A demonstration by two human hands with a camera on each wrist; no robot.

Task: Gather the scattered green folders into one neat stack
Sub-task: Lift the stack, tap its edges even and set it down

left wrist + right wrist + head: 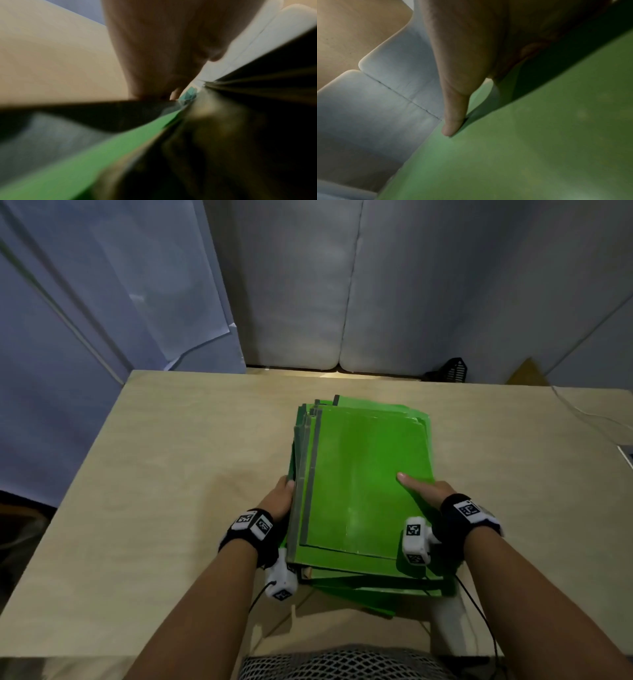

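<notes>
Black wrist straps (253, 530) w/ white marker-tagged cam modules (416, 541) are worn on both bare forearms, thin black cables (479, 611) attached.

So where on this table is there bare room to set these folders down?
Bare tabletop runs from the left edge to the left hand, and a narrower strip lies right of the right hand. The middle is crowded: the green folders fill it, overhanging the near edge.

Pale wood-grain tabletop (171, 474) stands against grey padded wall panels (376, 285). Blue-grey draped sheeting (102, 302) hangs left. Black slatted plastic object (452, 369) sits behind the table.
</notes>
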